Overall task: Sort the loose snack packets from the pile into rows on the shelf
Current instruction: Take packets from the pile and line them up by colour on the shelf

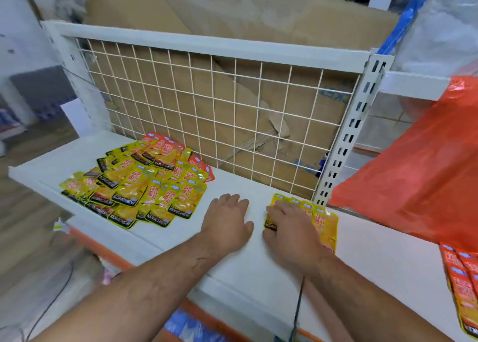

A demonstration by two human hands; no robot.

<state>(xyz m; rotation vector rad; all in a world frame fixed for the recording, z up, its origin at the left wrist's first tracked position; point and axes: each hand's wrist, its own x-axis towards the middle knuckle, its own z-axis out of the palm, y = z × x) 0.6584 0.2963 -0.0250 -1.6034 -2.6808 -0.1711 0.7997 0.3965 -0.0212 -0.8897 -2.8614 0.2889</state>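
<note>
Yellow foil snack packets, a few red among them, lie in a loose pile (144,186) on the left part of the white metal shelf (258,277) in the head view. The left grip (227,220), a bare hand, rests flat and empty on the shelf just right of that pile, so it looks the nearer one for the next pick. The right grip (289,225) presses with spread fingers on the started row of yellow packets (326,225), whose long axes run back to front.
</note>
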